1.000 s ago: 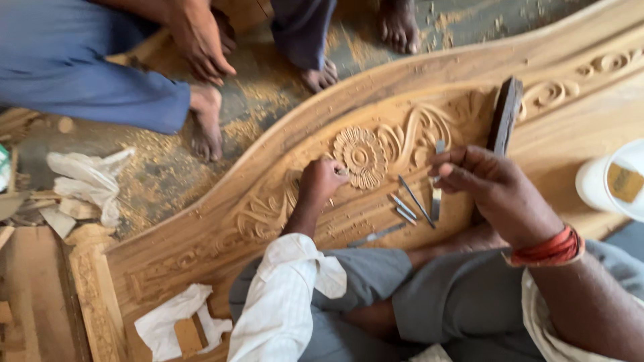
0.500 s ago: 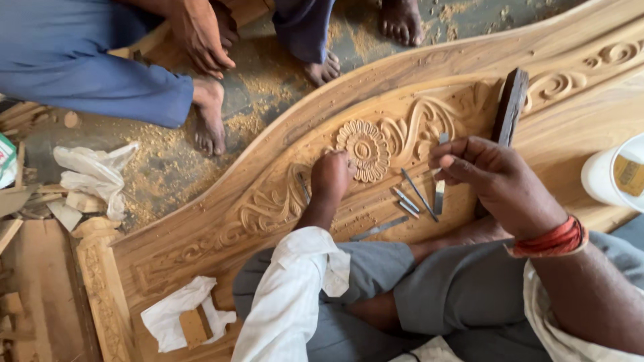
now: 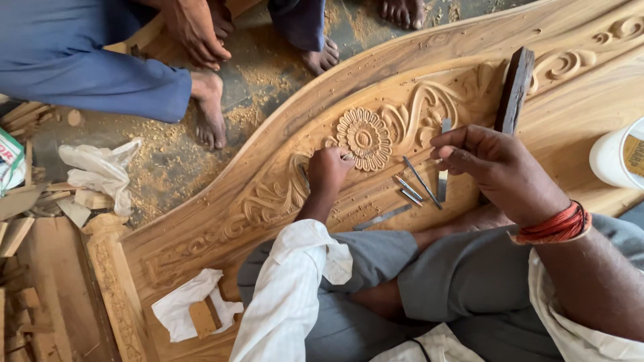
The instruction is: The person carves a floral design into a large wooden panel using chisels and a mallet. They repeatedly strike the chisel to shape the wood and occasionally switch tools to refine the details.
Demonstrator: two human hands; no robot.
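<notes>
Fingers of the right hand (image 3: 500, 167) pinch a chisel (image 3: 443, 161) upright beside the carved flower (image 3: 363, 139), left hand (image 3: 330, 169) fisted there.

1. The left hand (image 3: 329, 171) rests closed on the carved wooden panel (image 3: 570, 100), just left of the flower carving (image 3: 363, 139).
2. The right hand (image 3: 500, 171) pinches a chisel (image 3: 443, 161) upright, its tip on the panel.
3. Loose chisels (image 3: 414, 186) lie between the hands.
4. A dark wooden mallet (image 3: 514, 88) lies far right.
5. Another person's bare feet (image 3: 211, 110) rest on sawdust far left.
</notes>
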